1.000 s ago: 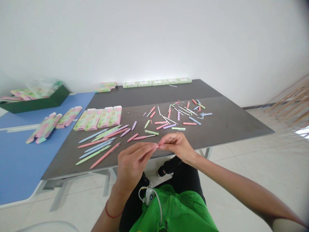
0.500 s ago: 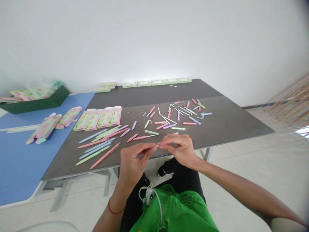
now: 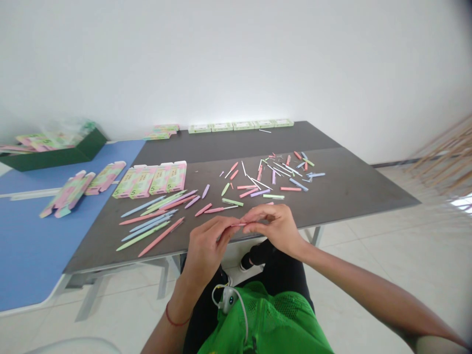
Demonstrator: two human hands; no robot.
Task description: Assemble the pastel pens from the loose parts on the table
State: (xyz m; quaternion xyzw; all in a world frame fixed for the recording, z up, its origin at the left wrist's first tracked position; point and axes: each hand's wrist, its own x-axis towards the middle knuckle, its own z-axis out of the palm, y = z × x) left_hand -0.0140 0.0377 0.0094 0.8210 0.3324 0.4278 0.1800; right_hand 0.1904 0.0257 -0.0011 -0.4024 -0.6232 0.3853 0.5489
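Over the table's front edge, my left hand (image 3: pixel 209 242) and my right hand (image 3: pixel 276 228) meet fingertip to fingertip. Both pinch a small pink pen part (image 3: pixel 239 224), mostly hidden by the fingers. Just beyond them lie a pink pen tip section with a refill (image 3: pixel 216 210), a pink barrel piece (image 3: pixel 203 209) and a green clip-end barrel (image 3: pixel 232 202). Whole pens in pastel colours, such as a pink pen (image 3: pixel 161 237), are laid out left of my left hand. Loose barrels and white refills (image 3: pixel 260 183) are scattered beyond my right hand.
Flat pen boxes (image 3: pixel 158 179) overlap at the table's left, with more green boxes (image 3: pixel 221 127) lined along the wall. A dark green bin (image 3: pixel 55 158) holding packaging stands on a blue table (image 3: pixel 25 246). Wooden sticks (image 3: pixel 442 164) lean at far right.
My left hand has turned slightly and shifted a little right, its fingers closer to my right hand's. More of the pink part shows between them. The pieces on the table lie as before.
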